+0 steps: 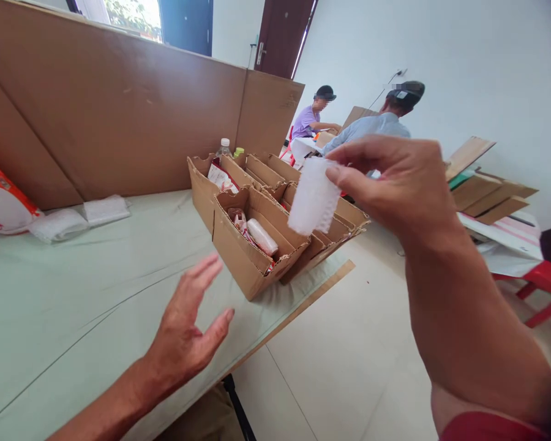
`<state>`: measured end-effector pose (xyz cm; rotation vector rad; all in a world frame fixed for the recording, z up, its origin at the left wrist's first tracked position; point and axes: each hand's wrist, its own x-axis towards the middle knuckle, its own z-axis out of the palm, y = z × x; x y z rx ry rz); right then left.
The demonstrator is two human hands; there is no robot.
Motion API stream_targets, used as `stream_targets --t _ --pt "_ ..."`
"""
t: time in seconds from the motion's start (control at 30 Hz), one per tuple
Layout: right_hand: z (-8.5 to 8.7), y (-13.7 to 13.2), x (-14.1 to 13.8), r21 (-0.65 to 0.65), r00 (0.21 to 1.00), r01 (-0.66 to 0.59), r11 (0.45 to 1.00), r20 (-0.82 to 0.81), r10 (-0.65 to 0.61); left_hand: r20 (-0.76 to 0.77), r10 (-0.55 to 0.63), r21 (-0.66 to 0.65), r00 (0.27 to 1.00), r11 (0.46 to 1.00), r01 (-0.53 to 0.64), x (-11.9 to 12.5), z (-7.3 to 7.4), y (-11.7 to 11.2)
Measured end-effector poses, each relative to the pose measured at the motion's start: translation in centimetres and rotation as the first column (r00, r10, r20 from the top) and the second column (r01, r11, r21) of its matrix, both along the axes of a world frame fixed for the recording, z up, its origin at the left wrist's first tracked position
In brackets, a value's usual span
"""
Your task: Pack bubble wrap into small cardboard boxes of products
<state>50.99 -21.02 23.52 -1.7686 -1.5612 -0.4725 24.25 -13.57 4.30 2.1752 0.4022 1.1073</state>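
Note:
My right hand pinches the upper edge of a white, translucent roll that looks like bubble wrap. The roll hangs upright in the air above the cardboard box with compartments. Fingers apart and holding nothing, my left hand hovers over the table in front of the box. Inside the near compartment lie a white wrapped roll and some red-and-white packets. A red-and-white package and a white-capped bottle stand in or behind the far left compartment. The far compartments are partly hidden by the roll.
Cardboard panels wall off the table's back. Folded bubble wrap and an orange-and-white package lie left on the green-covered table. Two people sit beyond; flat cardboard and a red stool are right.

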Motion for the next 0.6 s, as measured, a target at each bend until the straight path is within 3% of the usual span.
stream_targets --t 0.07,0.1,0.17,0.2,0.23,0.3,0.33,0.4,0.43,0.5,0.57,0.6 --pt "-0.2 -0.4 -4.2 -0.044 0.968 -0.248 0.968 -0.042 0.246 0.107 -0.003 -0.175 0.994 0.984 0.022 0.6 2.8 0.5" --pt "-0.6 0.0 -5.7 -0.109 0.923 -0.384 0.917 -0.083 0.377 0.14 -0.043 -0.31 0.989 0.947 0.085 0.8 3.6 0.7" --pt "-2.0 1.6 -6.9 -0.249 0.841 -0.541 0.804 -0.172 0.513 0.176 -0.129 -0.577 0.976 0.79 0.209 0.9 3.9 0.8" --pt "-2.8 2.7 -6.6 -0.311 0.844 -0.536 0.785 -0.19 0.501 0.181 -0.144 -0.675 0.973 0.701 0.229 0.6 3.4 0.9" --pt "-3.6 4.0 -5.9 -0.381 0.882 -0.471 0.796 -0.176 0.437 0.177 -0.13 -0.745 0.976 0.631 0.219 0.2 2.7 1.1" --pt "-5.3 6.7 -3.7 -0.568 0.982 -0.171 0.805 -0.036 0.183 0.161 -0.052 -0.818 0.986 0.552 0.163 -0.8 0.9 1.5" --pt "-6.2 7.9 -2.6 -0.665 0.995 0.006 0.747 0.077 0.06 0.15 -0.016 -0.838 0.989 0.528 0.135 -1.4 0.1 1.7" --pt "-7.9 9.7 -1.1 -0.779 0.959 0.262 0.57 0.275 -0.064 0.126 0.004 -0.866 0.992 0.489 0.108 -2.4 -1.2 1.8" --pt "-8.6 10.3 -0.8 -0.802 0.943 0.317 0.507 0.326 -0.074 0.12 -0.001 -0.874 0.993 0.475 0.106 -2.7 -1.6 1.7" --pt "-9.4 10.9 -0.7 -0.828 0.939 0.322 0.46 0.342 -0.041 0.126 -0.015 -0.88 0.992 0.46 0.119 -2.9 -1.9 1.6" --pt "-8.9 10.9 -1.0 -0.817 0.93 0.337 0.467 0.367 -0.029 0.15 -0.034 -0.874 0.988 0.462 0.149 -3.0 -1.7 1.7" --pt "-8.2 10.6 -1.1 -0.785 0.917 0.371 0.496 0.396 -0.059 0.163 -0.043 -0.866 0.986 0.472 0.164 -3.1 -1.5 1.9"
